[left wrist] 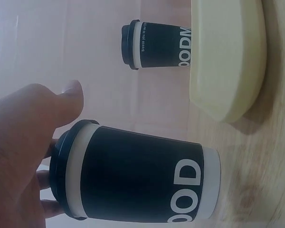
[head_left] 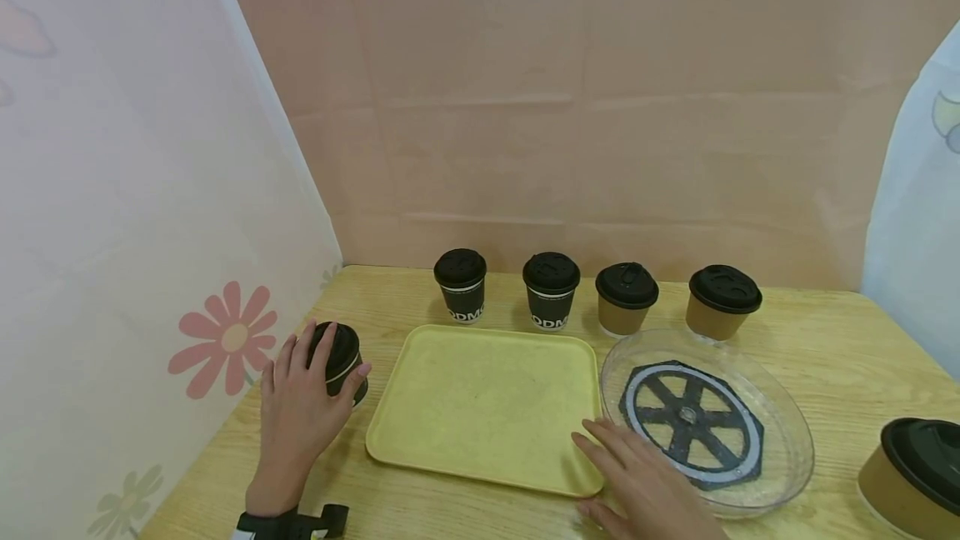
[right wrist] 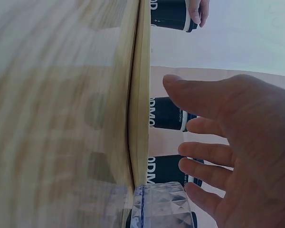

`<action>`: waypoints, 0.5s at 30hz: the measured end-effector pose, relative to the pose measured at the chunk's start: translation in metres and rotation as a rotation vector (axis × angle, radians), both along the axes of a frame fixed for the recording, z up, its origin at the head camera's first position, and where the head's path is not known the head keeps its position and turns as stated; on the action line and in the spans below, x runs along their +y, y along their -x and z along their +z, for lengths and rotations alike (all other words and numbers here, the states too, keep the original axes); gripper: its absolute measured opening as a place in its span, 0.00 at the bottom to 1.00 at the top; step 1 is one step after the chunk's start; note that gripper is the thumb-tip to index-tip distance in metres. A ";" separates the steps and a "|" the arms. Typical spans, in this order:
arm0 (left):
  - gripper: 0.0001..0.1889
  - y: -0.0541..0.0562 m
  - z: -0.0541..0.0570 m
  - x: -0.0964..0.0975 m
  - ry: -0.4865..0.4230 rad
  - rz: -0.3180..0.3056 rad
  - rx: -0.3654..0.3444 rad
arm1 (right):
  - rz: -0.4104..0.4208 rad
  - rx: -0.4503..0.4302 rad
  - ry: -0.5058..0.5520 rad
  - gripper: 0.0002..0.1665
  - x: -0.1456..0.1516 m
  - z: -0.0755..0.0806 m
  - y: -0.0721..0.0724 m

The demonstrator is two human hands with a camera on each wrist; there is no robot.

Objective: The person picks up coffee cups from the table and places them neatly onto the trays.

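Note:
My left hand (head_left: pixel 303 411) is at a black paper coffee cup (head_left: pixel 347 365) with a black lid, upright on the table left of the yellow tray. Its fingers reach over the lid. In the left wrist view, the thumb (left wrist: pixel 69 102) stands off the side of this cup (left wrist: pixel 137 173), while the other fingertips show behind the lid. Spread above the right front corner of the yellow tray (head_left: pixel 487 407) is my right hand (head_left: pixel 637 482), with nothing in it. To its right lies a round clear plastic tray (head_left: pixel 787 440) with a dark wheel-like pattern in its base.
Along the back stand two black lidded cups (head_left: pixel 463 298) (head_left: pixel 551 304) and two brown lidded cups (head_left: pixel 622 315) (head_left: pixel 712 319). Another brown cup (head_left: pixel 900 482) is at the right front. A flowered white sheet (head_left: pixel 150 215) borders the left side, and a pinkish-brown backdrop (head_left: pixel 585 107) the back.

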State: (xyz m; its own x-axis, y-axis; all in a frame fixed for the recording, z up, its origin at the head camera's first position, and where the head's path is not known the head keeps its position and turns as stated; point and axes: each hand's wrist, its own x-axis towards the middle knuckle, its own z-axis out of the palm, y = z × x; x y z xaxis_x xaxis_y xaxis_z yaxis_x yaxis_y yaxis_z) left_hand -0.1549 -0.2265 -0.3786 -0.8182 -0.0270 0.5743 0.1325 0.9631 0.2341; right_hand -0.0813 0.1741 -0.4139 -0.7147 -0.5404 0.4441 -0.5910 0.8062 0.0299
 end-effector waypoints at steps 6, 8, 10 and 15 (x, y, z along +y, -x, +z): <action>0.36 0.000 -0.001 0.000 0.000 -0.002 -0.005 | 0.035 -0.018 0.010 0.39 -0.001 -0.003 0.000; 0.36 0.000 -0.001 0.000 0.002 -0.004 -0.010 | 0.053 -0.028 0.011 0.38 -0.001 -0.005 0.000; 0.36 0.000 0.000 0.000 0.003 -0.007 -0.015 | 0.065 -0.066 0.004 0.36 0.000 -0.006 0.001; 0.36 0.000 -0.001 -0.001 0.005 -0.014 -0.020 | 0.051 -0.299 -0.010 0.33 0.000 -0.005 0.002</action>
